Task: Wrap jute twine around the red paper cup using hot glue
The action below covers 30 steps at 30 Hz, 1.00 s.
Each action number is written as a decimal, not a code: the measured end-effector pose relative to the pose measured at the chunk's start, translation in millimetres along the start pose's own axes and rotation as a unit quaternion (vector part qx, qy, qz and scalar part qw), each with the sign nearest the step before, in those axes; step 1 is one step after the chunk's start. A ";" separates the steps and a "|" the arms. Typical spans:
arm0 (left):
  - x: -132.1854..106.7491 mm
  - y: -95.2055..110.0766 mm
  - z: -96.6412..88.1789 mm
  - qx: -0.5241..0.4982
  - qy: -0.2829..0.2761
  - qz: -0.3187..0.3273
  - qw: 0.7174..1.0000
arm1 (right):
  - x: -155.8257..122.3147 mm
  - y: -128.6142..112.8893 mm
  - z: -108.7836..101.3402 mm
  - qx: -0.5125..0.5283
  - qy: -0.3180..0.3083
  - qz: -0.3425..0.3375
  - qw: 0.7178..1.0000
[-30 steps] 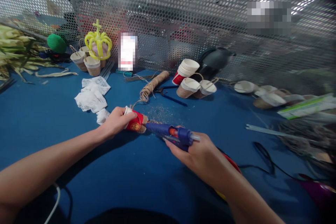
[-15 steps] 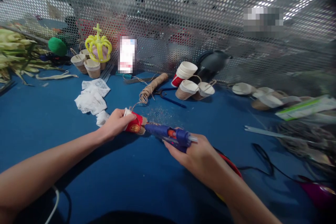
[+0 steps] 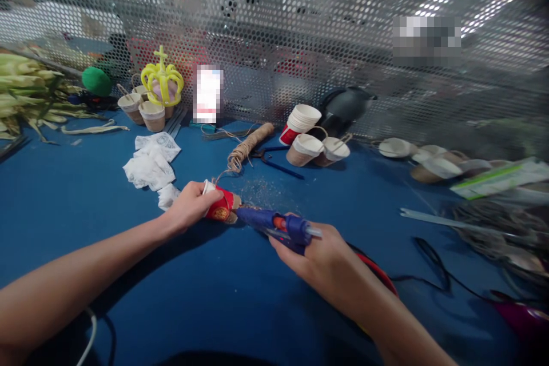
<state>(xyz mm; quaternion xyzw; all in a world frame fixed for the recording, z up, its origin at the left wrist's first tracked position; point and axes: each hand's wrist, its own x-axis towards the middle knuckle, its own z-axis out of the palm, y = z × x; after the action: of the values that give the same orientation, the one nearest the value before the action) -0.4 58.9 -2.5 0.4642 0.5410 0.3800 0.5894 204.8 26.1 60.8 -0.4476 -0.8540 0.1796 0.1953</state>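
Observation:
My left hand point(image 3: 195, 203) is closed around a red paper cup point(image 3: 223, 206), tipped on its side with its white rim to the left. Twine-coloured wrapping covers part of the cup's base end. In my right hand point(image 3: 319, 249) is a blue glue gun point(image 3: 270, 220), gripped by its handle, with a clear glue stick poking out of the back. Its nozzle points left and meets the base end of the cup; whether it touches I cannot tell. A thin strand runs from the cup to a roll of twine point(image 3: 251, 147) behind it.
White crumpled tissues point(image 3: 150, 160) lie left of the cup. Pliers point(image 3: 281, 167) and stacked paper cups point(image 3: 303, 120) stand behind. A yellow crown point(image 3: 162, 83) sits among wrapped cups at the back left. Clear glue sticks point(image 3: 446, 220) and cords lie right. A perforated metal panel point(image 3: 266, 28) closes the back.
Both hands hold the cup and glue gun in nearly the same place. The whole view has shifted slightly; little else differs.

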 end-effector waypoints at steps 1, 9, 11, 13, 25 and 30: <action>-0.1 0.4 0.3 -0.001 0.003 -0.001 1.000 | 0.3 -1.0 -0.3 0.000 -0.002 0.003 1.000; -1.1 -0.2 -0.3 0.010 0.005 0.009 1.000 | 5.0 -6.2 -3.9 0.023 -0.002 0.025 0.999; -1.3 -0.8 -0.4 0.009 0.002 0.012 1.000 | 6.6 -7.3 -6.0 0.019 -0.001 0.031 0.999; -1.8 -1.3 -0.1 -0.005 -0.009 0.017 1.000 | 7.9 -7.4 -7.3 0.014 -0.001 0.036 0.999; -3.7 -3.9 0.7 0.077 -0.011 0.062 0.995 | 7.0 8.4 5.3 -0.018 0.011 0.064 0.998; -3.8 -4.8 -0.4 0.096 -0.014 0.066 0.993 | 8.8 5.6 4.2 -0.026 0.002 0.072 0.997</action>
<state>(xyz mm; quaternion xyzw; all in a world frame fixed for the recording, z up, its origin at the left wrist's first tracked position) -1.5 53.9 -6.0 0.5587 0.5345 0.3582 0.5233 202.0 35.8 56.1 -0.5133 -0.8236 0.1699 0.1714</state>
